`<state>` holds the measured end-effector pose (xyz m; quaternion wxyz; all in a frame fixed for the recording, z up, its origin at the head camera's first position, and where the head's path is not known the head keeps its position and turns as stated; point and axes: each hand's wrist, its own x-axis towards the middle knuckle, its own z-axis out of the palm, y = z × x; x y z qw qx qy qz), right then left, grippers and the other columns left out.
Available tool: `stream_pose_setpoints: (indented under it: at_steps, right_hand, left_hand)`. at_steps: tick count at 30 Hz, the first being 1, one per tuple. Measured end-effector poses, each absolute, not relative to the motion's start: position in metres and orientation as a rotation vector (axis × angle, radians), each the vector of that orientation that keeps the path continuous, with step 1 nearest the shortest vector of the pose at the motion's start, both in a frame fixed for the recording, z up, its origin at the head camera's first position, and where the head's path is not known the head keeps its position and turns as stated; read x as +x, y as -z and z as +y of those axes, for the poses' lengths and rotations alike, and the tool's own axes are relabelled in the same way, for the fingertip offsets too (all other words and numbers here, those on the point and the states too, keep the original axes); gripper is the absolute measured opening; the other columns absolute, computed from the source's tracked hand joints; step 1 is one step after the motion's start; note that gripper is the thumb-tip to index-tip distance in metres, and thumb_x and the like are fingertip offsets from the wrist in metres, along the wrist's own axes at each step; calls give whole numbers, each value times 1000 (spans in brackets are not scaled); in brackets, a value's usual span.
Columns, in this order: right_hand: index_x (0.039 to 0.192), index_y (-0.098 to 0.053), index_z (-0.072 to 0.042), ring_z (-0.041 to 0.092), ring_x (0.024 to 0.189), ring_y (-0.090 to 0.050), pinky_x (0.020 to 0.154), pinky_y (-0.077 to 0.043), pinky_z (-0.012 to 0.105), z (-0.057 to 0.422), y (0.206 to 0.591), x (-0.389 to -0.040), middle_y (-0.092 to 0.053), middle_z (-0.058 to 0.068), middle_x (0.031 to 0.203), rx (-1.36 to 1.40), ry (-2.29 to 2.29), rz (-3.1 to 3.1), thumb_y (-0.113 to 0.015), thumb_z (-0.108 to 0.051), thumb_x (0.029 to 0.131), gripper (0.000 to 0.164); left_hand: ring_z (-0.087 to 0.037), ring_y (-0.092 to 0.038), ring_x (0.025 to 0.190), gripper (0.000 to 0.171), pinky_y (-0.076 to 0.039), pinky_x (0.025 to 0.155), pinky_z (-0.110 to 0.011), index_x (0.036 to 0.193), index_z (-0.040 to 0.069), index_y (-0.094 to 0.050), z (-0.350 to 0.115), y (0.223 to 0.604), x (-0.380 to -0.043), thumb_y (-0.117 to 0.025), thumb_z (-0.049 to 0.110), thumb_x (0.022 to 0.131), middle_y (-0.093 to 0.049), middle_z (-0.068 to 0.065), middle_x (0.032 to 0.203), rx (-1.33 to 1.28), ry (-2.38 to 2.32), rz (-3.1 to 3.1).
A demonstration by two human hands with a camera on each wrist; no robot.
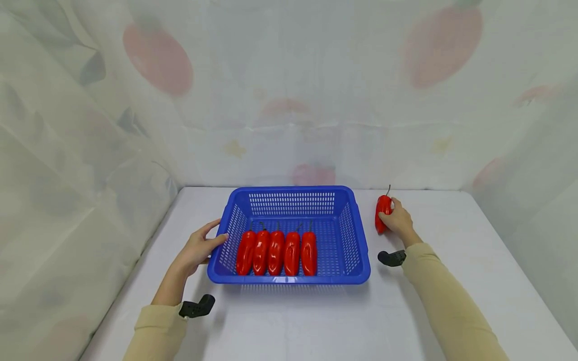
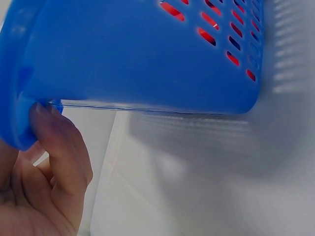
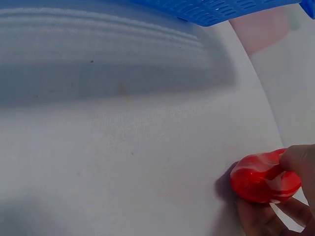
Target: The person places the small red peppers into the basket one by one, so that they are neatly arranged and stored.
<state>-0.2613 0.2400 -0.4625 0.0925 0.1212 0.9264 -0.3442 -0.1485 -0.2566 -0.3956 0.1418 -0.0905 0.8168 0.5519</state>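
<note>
In the head view a blue plastic basket [image 1: 289,280] with slotted walls stands mid-table. Several red chili peppers [image 1: 276,253] lie side by side in its left part, stems toward the back. My left hand [image 1: 198,249] grips the basket's left rim; the left wrist view shows fingers [image 2: 59,147] curled under the rim [image 2: 12,118]. Right of the basket, my right hand [image 1: 398,220] holds one more red chili pepper [image 1: 383,213] between thumb and fingers, its stem pointing to the back. In the right wrist view that pepper [image 3: 261,179] is seen end-on, close over the tabletop.
The white table [image 1: 451,250] ends at a pale curtain [image 1: 289,100] with a fruit print behind it. More of this cloth [image 1: 67,200] hangs along the left side. Each wrist carries a small black camera, such as the right one [image 1: 391,258].
</note>
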Motion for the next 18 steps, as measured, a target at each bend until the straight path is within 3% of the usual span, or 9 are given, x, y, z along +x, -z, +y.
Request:
stream_pose_setpoints:
  at_steps: [6, 18]
  right_hand:
    - [146, -5, -1, 49, 122, -35, 95, -40, 58, 240, 462, -262, -28, 34, 139, 367, 1052, 2727, -44, -21, 89, 72]
    - [147, 2, -5, 46, 111, -47, 80, -53, 46, 238, 448, -261, -32, 36, 135, 246, 1214, 2701, -47, -18, 90, 76]
  left_hand:
    - [-28, -68, 79, 64, -57, 64, -41, 147, 12, -22, -251, 384, -143, -55, 22, 93, -57, -31, 112, -260, -1584, 2358]
    - [-24, -68, 76, 70, -57, 62, -42, 147, 22, -21, -268, 418, -158, -58, 34, 90, -59, -27, 113, -271, -1568, 2382]
